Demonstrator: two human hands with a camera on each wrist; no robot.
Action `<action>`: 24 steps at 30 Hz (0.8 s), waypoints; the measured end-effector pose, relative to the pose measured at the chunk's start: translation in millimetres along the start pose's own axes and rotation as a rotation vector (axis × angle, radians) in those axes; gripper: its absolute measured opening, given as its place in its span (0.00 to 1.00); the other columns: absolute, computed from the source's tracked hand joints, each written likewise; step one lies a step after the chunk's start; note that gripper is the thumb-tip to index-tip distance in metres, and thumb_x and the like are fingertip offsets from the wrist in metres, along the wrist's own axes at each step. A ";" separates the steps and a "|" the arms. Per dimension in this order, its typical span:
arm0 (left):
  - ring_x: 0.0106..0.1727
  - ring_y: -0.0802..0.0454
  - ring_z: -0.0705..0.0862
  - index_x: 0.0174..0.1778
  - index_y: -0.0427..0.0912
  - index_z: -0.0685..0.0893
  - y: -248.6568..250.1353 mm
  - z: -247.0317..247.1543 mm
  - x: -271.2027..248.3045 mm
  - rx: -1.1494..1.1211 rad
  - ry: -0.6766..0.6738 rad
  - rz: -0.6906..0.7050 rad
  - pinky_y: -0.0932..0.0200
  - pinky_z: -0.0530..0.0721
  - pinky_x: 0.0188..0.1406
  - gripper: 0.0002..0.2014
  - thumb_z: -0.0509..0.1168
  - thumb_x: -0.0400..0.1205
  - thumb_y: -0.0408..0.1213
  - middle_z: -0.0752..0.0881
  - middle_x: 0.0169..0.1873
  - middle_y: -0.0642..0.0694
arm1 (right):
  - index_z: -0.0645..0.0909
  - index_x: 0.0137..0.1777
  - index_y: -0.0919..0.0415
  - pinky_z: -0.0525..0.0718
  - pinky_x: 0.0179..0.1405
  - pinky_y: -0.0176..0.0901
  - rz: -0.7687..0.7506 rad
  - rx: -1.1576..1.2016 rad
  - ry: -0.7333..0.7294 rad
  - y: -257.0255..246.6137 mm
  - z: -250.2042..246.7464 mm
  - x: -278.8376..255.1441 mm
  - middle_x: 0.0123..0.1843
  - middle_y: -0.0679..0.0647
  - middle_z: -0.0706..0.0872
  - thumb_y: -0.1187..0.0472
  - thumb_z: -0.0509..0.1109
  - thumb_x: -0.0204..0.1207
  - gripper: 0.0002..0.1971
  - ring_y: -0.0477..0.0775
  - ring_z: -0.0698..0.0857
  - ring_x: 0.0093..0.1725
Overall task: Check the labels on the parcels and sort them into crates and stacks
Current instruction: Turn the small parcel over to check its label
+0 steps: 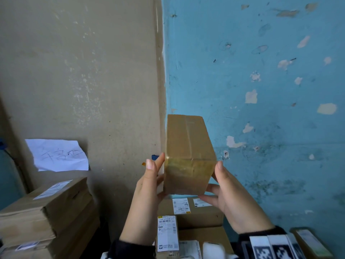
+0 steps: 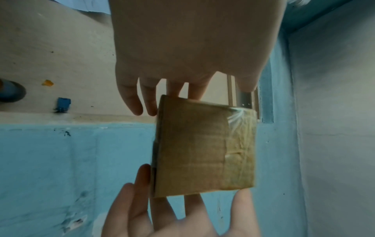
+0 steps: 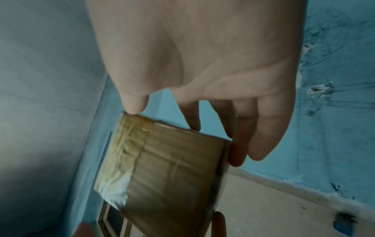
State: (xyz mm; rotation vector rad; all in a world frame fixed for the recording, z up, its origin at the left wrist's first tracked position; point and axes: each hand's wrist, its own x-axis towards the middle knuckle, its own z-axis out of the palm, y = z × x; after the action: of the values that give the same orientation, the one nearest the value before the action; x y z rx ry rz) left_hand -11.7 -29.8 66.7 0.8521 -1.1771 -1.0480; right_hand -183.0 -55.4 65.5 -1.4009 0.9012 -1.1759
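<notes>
Now left hand point(image 1: 147, 186) and right hand point(image 1: 231, 199) both grip a taped parcel point(image 1: 188, 156).

Brown taped parcel point(image 1: 188, 156), blue flaking wall point(image 1: 261, 71), beige wall point(image 1: 74, 62), white labels point(image 1: 180, 206) on brown boxes point(image 1: 46, 208).

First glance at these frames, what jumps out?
A taped brown cardboard box held up mid-frame between the left hand and right hand, fingertips on its opposite sides, no label on the faces shown. Behind it the wall splits into beige on the left and peeling blue paint on the right. Below lie labelled parcels, with a stack of boxes at lower left under a handwritten paper sign.
</notes>
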 end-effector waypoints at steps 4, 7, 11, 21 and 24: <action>0.68 0.64 0.81 0.71 0.66 0.79 1.7 -0.6 -1.8 0.099 0.009 0.048 0.50 0.83 0.65 0.39 0.60 0.63 0.76 0.84 0.67 0.61 | 0.78 0.63 0.41 0.86 0.60 0.49 -0.041 0.033 0.027 -2.2 1.1 -1.5 0.61 0.41 0.88 0.27 0.65 0.62 0.32 0.42 0.87 0.58; 0.64 0.69 0.82 0.73 0.67 0.76 2.1 2.2 -3.3 0.137 -0.011 0.045 0.56 0.83 0.62 0.41 0.65 0.61 0.73 0.82 0.66 0.64 | 0.82 0.59 0.47 0.88 0.51 0.44 -0.104 0.124 0.003 -4.6 3.0 -2.5 0.58 0.49 0.90 0.39 0.77 0.69 0.22 0.48 0.90 0.55; 0.65 0.69 0.81 0.72 0.64 0.73 1.6 6.9 -4.6 0.126 -0.059 0.029 0.61 0.82 0.59 0.40 0.69 0.62 0.69 0.81 0.66 0.65 | 0.80 0.64 0.57 0.89 0.48 0.43 -0.148 0.178 -0.020 -1.1 3.6 -1.2 0.59 0.58 0.90 0.37 0.88 0.44 0.47 0.62 0.91 0.54; 0.61 0.65 0.85 0.68 0.59 0.73 1.3 3.4 -5.3 0.119 -0.080 0.056 0.72 0.84 0.48 0.30 0.73 0.71 0.59 0.83 0.63 0.59 | 0.80 0.63 0.54 0.90 0.46 0.44 -0.178 0.140 -0.014 2.2 6.0 0.5 0.57 0.53 0.90 0.47 0.80 0.51 0.36 0.57 0.91 0.55; 0.62 0.62 0.85 0.69 0.59 0.74 0.9 -0.2 -3.8 0.135 -0.076 0.083 0.64 0.86 0.50 0.34 0.70 0.66 0.61 0.84 0.62 0.59 | 0.82 0.60 0.54 0.90 0.44 0.44 -0.205 0.159 0.000 3.0 6.2 1.9 0.55 0.54 0.91 0.49 0.80 0.51 0.33 0.57 0.91 0.54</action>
State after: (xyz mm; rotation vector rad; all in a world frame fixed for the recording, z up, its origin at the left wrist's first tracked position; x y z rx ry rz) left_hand -11.6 -25.8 66.3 0.8670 -1.3488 -0.9483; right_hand -176.4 -56.2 63.1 -1.3870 0.6596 -1.3700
